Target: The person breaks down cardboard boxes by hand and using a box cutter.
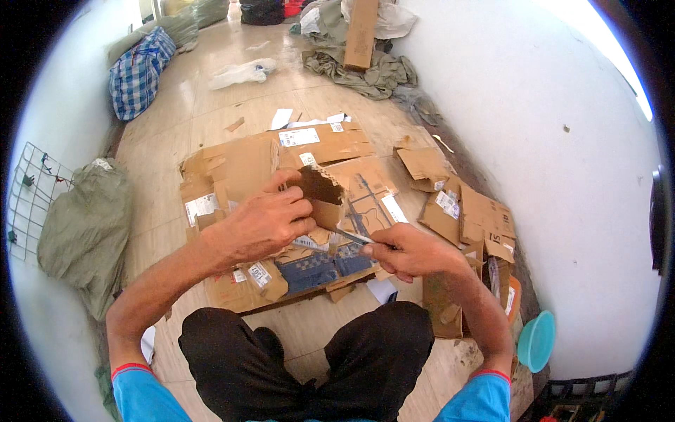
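Observation:
My left hand is closed on the edge of a torn brown cardboard piece, tilted up, with a ragged corrugated rim. From the right, my right hand grips a slim knife, its grey blade pointing left toward the lower edge of that piece. Whether the blade touches the cardboard is hard to tell. Beneath both hands lies a stack of flattened cardboard, carrying white labels and a dark blue printed patch.
More cardboard scraps pile up along the right wall beside a turquoise basin and a black crate. At left are a grey-green sack, a wire rack and a blue checked bag. Crumpled cloth lies farther back.

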A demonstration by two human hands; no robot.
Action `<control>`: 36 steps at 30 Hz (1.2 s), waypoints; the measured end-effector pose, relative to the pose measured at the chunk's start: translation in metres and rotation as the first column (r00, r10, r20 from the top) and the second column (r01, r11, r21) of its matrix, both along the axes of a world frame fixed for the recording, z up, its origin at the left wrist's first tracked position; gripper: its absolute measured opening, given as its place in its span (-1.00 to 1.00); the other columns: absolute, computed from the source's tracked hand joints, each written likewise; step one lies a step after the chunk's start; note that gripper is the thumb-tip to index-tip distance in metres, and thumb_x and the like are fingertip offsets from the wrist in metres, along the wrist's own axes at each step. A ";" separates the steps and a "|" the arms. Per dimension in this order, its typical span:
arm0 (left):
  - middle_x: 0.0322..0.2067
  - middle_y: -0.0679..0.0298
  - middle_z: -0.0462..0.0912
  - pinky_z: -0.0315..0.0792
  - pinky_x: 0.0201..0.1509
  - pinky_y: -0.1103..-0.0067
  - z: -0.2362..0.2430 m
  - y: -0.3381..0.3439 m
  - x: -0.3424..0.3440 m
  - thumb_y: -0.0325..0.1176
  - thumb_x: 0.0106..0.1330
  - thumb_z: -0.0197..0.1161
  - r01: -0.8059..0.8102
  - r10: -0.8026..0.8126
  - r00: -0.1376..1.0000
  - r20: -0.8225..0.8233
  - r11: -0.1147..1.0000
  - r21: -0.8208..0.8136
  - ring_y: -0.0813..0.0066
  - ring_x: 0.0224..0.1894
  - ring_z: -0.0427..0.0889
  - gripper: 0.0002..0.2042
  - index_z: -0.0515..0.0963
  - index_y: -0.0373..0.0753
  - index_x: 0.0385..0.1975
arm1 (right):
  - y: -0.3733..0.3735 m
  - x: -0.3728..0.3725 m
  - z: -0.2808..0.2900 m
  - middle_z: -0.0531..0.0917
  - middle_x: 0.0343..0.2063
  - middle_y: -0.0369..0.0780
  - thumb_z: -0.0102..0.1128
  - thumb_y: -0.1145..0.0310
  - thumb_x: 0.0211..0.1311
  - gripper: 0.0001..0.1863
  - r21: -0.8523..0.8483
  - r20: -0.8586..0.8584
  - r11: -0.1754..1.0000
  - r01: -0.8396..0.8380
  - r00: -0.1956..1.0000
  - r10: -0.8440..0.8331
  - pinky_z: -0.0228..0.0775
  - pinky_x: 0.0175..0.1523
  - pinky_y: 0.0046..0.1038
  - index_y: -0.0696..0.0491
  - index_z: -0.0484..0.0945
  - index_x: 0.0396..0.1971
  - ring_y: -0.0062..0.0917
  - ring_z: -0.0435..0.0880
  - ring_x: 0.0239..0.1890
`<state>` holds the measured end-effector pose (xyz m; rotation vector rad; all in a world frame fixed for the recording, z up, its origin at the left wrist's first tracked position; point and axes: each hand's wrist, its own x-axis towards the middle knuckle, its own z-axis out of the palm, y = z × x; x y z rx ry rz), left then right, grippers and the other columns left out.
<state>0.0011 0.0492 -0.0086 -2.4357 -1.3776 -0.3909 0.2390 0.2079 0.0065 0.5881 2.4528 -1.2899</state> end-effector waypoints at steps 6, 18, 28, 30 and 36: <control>-0.50 0.34 0.42 0.24 0.32 0.27 -0.005 -0.002 0.008 -0.46 -0.07 0.25 0.028 -0.026 0.999 -0.024 0.998 0.059 0.41 -0.28 0.49 -0.83 0.62 -0.18 -0.42 | -0.001 -0.010 -0.010 0.43 -0.79 -0.32 -0.06 0.14 0.47 -0.56 -0.097 0.109 0.995 -0.008 0.994 0.019 0.26 -0.72 -0.49 0.19 0.45 -0.52 -0.62 0.46 -0.81; -0.50 0.37 0.44 0.26 0.27 0.23 -0.012 0.000 0.006 -0.50 -0.05 0.23 0.073 -0.074 0.996 0.056 0.997 0.020 0.40 -0.31 0.49 -0.78 0.61 -0.17 -0.34 | -0.015 -0.011 -0.019 0.48 -0.81 -0.17 -0.06 0.21 0.45 -0.54 0.026 0.023 0.999 -0.037 0.999 0.037 0.37 -0.67 -0.34 0.29 0.44 -0.54 -0.48 0.54 -0.80; -0.48 0.37 0.49 0.29 0.24 0.22 -0.014 -0.006 -0.007 -0.51 -0.20 0.32 0.048 -0.038 0.980 0.195 0.998 -0.044 0.38 -0.31 0.52 -0.69 0.63 -0.17 -0.34 | -0.023 0.005 -0.038 0.52 -0.72 -0.07 -0.03 0.23 0.44 -0.59 0.113 -0.282 0.991 -0.073 0.954 0.102 0.40 -0.58 -0.24 0.30 0.49 -0.46 -0.34 0.55 -0.76; -0.49 0.37 0.49 0.28 0.27 0.21 -0.011 -0.007 -0.001 -0.52 -0.20 0.32 0.063 -0.055 0.983 0.178 0.997 -0.043 0.38 -0.32 0.52 -0.69 0.63 -0.17 -0.35 | -0.025 0.002 -0.041 0.53 -0.70 0.00 -0.01 0.21 0.43 -0.60 0.142 -0.241 0.988 -0.067 0.965 0.100 0.42 -0.49 -0.19 0.30 0.50 -0.42 -0.26 0.60 -0.67; -0.52 0.37 0.47 0.27 0.31 0.18 -0.014 -0.006 -0.001 -0.53 -0.19 0.30 0.063 -0.051 0.980 0.193 0.996 -0.055 0.39 -0.34 0.52 -0.71 0.63 -0.16 -0.37 | -0.026 -0.004 -0.045 0.51 -0.71 0.04 0.01 0.20 0.43 -0.59 0.000 -0.055 0.998 -0.068 0.996 0.068 0.41 -0.47 -0.19 0.30 0.50 -0.42 -0.21 0.60 -0.65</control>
